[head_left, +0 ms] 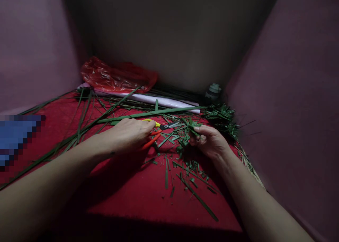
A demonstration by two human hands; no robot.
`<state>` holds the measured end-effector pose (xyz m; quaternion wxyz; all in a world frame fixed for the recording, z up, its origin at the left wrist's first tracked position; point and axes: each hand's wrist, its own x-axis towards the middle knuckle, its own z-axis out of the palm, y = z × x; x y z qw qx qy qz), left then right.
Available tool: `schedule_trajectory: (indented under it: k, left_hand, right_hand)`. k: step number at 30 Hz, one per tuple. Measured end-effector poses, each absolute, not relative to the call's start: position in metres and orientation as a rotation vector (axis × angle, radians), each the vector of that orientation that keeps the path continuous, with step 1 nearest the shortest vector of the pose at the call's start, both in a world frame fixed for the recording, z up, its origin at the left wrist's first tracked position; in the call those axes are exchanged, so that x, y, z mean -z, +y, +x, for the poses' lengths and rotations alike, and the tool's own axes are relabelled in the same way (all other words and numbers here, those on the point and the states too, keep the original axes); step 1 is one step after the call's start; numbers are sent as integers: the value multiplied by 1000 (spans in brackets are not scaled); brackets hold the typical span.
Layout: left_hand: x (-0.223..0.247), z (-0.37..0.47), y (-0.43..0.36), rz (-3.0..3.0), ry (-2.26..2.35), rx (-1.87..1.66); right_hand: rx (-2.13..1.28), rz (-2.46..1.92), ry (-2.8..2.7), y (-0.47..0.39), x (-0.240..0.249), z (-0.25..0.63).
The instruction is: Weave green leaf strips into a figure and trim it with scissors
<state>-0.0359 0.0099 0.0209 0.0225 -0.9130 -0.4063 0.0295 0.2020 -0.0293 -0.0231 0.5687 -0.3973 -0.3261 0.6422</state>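
Observation:
My left hand (134, 130) grips a pair of scissors (166, 126) with yellow and red handles. Their blades point right, toward a small folded piece of green leaf (194, 126). That leaf piece is pinched between the thumb and fingers of my right hand (209, 137). The blade tips come close to the leaf's left side; whether they touch it I cannot tell. Under both hands, cut green leaf scraps (172, 137) lie strewn over the red surface (127, 196). A long green leaf strip (169, 111) stretches across behind the hands.
At the back left lies a crumpled red plastic bag (116, 76), beside a white roll (164, 102). A bottle (213, 92) stands at the back right, behind a dark green pile of leafy pieces (222, 120). Long leaf strips (87, 129) spread leftward. Pinkish walls flank both sides.

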Motion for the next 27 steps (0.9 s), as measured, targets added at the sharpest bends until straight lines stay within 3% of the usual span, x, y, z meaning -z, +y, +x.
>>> schedule_trajectory:
  k: [12, 27]
  left_hand:
    - [-16, -42, 13, -2790, -1201, -117]
    - [-11, -42, 15, -2770, -1177, -88]
  right_hand:
    - [-1559, -937, -751, -29, 25, 203]
    - [-1302, -1007, -709, -29, 21, 193]
